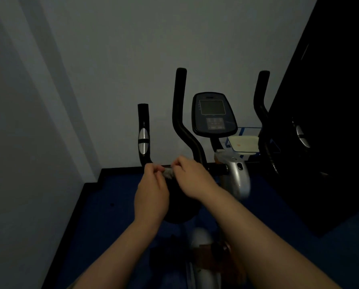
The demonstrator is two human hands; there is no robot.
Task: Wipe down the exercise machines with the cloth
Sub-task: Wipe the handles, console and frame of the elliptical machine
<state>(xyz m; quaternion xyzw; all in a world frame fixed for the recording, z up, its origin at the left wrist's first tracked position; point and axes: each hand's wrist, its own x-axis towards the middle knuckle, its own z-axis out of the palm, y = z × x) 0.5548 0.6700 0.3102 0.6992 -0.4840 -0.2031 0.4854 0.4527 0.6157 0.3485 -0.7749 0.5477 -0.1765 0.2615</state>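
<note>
A black and silver exercise bike stands before me in a dim room, its console (214,113) facing me. Tall black handlebars (179,113) rise on both sides of the console, and a short grip with a silver pulse sensor (143,138) is at the left. My left hand (152,192) and my right hand (192,176) meet over the horizontal bar in front of the black saddle. Between their fingertips they pinch a small pale cloth (168,172); most of it is hidden by my fingers.
A white wall (111,59) closes the back and left. A large dark panel (331,122) stands at the right, close to the right handlebar. Behind the bike lies a pale box (245,143). The floor is blue carpet (116,205).
</note>
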